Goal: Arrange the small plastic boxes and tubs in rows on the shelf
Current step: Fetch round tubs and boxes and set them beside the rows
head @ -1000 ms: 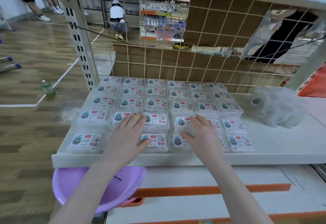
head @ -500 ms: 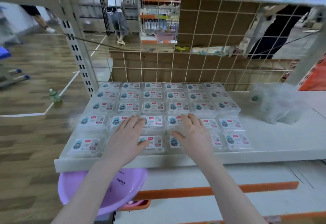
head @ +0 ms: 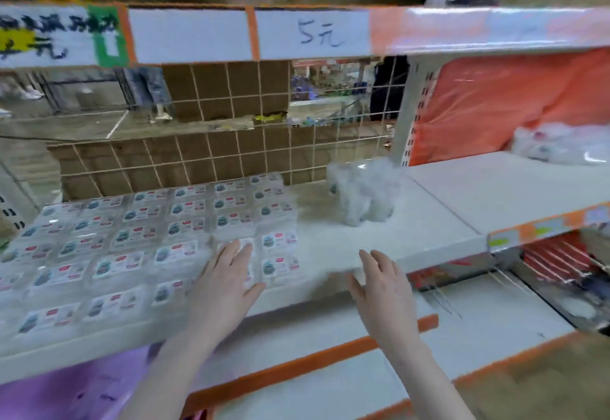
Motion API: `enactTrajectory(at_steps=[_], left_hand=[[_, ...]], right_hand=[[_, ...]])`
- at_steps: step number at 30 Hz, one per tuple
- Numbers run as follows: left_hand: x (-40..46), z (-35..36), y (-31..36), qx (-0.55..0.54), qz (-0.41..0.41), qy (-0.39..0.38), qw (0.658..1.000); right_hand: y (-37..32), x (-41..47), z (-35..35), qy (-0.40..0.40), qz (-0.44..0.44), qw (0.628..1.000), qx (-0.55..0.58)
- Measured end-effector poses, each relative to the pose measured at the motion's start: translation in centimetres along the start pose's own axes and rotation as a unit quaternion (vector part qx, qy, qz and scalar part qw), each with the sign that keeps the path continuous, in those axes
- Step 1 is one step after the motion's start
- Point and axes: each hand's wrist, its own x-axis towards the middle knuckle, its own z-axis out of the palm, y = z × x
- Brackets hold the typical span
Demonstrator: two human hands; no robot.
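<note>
Several small clear plastic boxes (head: 185, 231) with white labels lie in even rows over the left half of the white shelf (head: 333, 248). My left hand (head: 227, 274) lies flat with straight fingers on the boxes at the front right corner of the block. My right hand (head: 383, 287) hovers open over the shelf's front edge, to the right of the boxes, and holds nothing. A clear plastic bag (head: 363, 191) with more boxes sits on the shelf behind and to the right.
A wire grid (head: 231, 155) backs the shelf, with cardboard behind it. An upper shelf edge with price labels (head: 310, 34) hangs overhead. A purple basin (head: 66, 393) sits below left. An adjoining shelf (head: 515, 181) at right carries another white bag (head: 561, 145).
The view has swung to the right and up. My right hand came off the boxes and moved right to the bare shelf edge. My left hand shifted to the block's right end.
</note>
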Motion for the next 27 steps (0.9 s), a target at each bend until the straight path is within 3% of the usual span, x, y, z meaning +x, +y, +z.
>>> enactTrajectory(at_steps=[8,14,27], left_hand=[[3.1,5.4,19.1,-0.045,0.090,-0.005,0.995],[6.6,8.5,31.0,-0.062,0.164,-0.015,0.984],[21.3,17.1,52.2,-0.080,0.238,-0.029,0.968]], right_hand=[[18.2,-1.0,-8.0,0.034,0.081,0.995,-0.057],[27.5,-0.8,-12.1,0.036,0.125,0.986,-0.104],[48.7,8.5,-14.1,0.054,0.175,0.975,-0.127]])
